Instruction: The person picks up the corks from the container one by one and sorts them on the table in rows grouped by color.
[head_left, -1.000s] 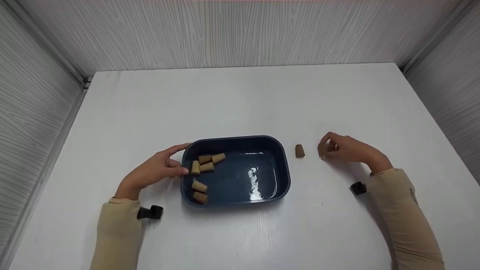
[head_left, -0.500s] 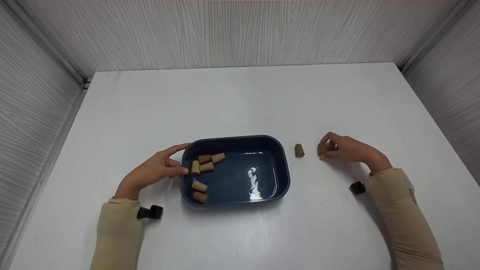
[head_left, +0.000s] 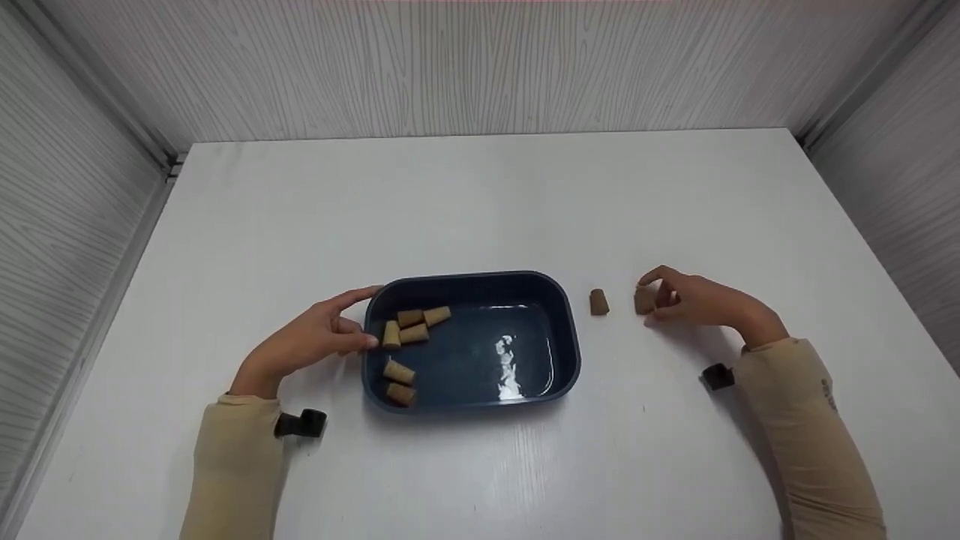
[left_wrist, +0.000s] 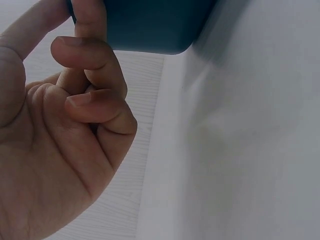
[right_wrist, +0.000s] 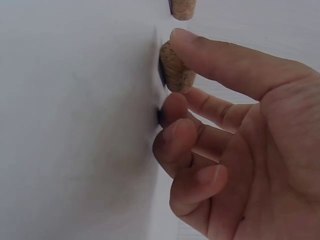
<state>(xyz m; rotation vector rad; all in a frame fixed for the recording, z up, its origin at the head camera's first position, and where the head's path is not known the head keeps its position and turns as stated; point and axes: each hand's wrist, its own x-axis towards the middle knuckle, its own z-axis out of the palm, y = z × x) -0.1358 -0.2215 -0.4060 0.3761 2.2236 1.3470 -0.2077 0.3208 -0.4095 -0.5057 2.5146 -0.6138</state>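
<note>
In the head view my left hand (head_left: 307,341) touches the left end of a dark blue tray (head_left: 480,406) with spread thumb and forefinger; the left wrist view shows my hand (left_wrist: 85,115) with other fingers curled near the tray wall (left_wrist: 150,27). Several tan corks (head_left: 413,333) lie in the tray's left part. Right of the tray, my right hand (head_left: 701,301) has thumb and forefinger at opposite sides of a cork (head_left: 644,300), low at the tabletop. In the right wrist view the thumb of my hand (right_wrist: 240,135) overlaps this cork (right_wrist: 176,70); the forefinger's tip is hidden.
Another cork (head_left: 598,302) stands on the white table (head_left: 480,202) between the tray and my right hand; part of it shows in the right wrist view (right_wrist: 183,7). Pale wood-grain panels (head_left: 480,67) border the table at the back and sides.
My right thumb has shifted slightly toward the near side, so the gap between thumb and forefinger is wider and more of the cork shows. My left hand and the tray have stayed put.
</note>
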